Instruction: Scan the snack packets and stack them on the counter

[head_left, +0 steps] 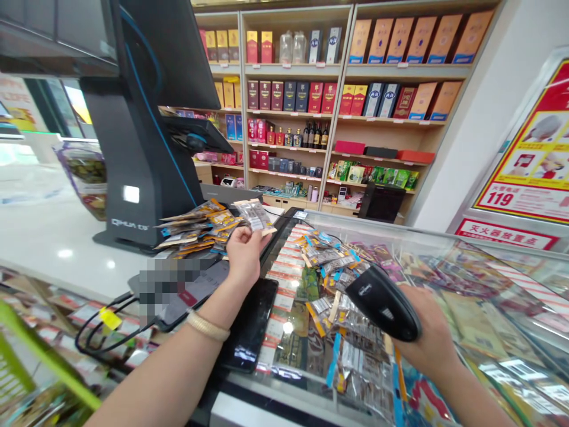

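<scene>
My left hand [246,254] pinches a small snack packet [254,216] by its lower edge, beside a pile of orange-and-brown snack packets [202,230] on the white counter. In my right hand [429,329] is a black barcode scanner [384,302], its head pointing left over the glass countertop. Under and around the scanner lie many loose packets [333,258] with blue and orange edges. More packets [362,367] rest nearer to me, partly hidden by the scanner and my right hand. The scanner's grip is mostly covered by my fingers.
A black point-of-sale terminal [146,148] stands at the left behind the pile. A dark phone [251,323] lies between my arms, and a card-reader-like device [191,293] with cables is left of it. Shelves of boxed bottles [288,95] line the back wall. A green basket [44,362] is at lower left.
</scene>
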